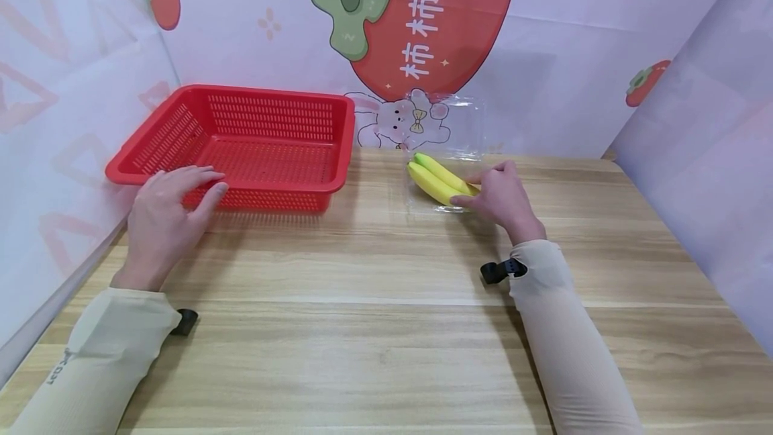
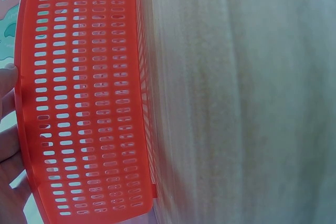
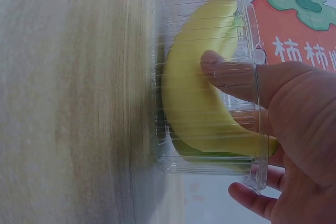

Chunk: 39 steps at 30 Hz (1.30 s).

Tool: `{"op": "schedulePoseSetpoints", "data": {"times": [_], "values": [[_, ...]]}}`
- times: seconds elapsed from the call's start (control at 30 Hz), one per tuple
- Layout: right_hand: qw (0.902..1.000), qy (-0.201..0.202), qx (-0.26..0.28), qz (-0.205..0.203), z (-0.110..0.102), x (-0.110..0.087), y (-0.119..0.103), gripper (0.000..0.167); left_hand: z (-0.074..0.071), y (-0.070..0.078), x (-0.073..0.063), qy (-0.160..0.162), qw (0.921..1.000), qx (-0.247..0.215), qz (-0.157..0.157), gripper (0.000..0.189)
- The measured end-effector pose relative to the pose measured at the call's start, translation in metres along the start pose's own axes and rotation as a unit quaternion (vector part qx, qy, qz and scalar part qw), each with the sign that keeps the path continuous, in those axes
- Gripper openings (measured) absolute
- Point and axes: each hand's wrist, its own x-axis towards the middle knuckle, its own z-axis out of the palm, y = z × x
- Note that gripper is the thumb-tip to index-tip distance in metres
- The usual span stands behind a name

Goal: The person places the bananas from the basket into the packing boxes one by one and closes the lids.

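The right wrist view shows the clear plastic box's ribbed wall, faint in the head view; in the box, on the bench, lie two smooth yellow bananas with green tips, gripped between the right hand's thumb and fingers. White print on the backdrop reads "柿柿". The left hand, fingers loose and holding nothing, is at the red basket's rim; contact cannot be told.

Bright, even light fills the head view, with soft shadows beneath the red basket and glints along the clear box; both wrist views look dimmer, hazier, the bench grain blurred
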Motion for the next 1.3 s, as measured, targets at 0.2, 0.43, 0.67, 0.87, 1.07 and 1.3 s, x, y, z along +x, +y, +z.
{"op": "schedulePoseSetpoints", "data": {"times": [0.2,0.43,0.67,0.87,1.07,1.3], "values": [[0.9998,0.009,0.017,0.001,-0.002,-0.001,-0.001,0.068,0.0,0.001,-0.001,-0.008,0.9999,0.004,-0.007,0.037],[0.9988,0.023,0.036,-0.023,-0.006,-0.002,-0.002,0.066,-0.001,0.002,-0.001,-0.012,0.9998,0.007,-0.01,0.039],[0.9978,0.035,0.053,-0.018,-0.011,-0.002,-0.003,0.068,-0.001,0.003,-0.001,-0.009,0.9999,0.009,-0.004,0.038],[0.9969,0.04,0.067,-0.008,-0.018,-0.006,-0.001,0.071,-0.001,0.004,0.0,-0.008,0.9999,0.008,0.005,0.037],[0.9942,0.065,0.086,-0.006,-0.026,-0.009,0.0,0.067,-0.002,0.003,-0.001,-0.011,0.9999,0.008,0.006,0.038],[0.9891,0.093,0.109,-0.035,-0.032,-0.011,0.001,0.061,-0.005,0.002,-0.002,-0.013,0.9998,0.011,0.004,0.037]]}}
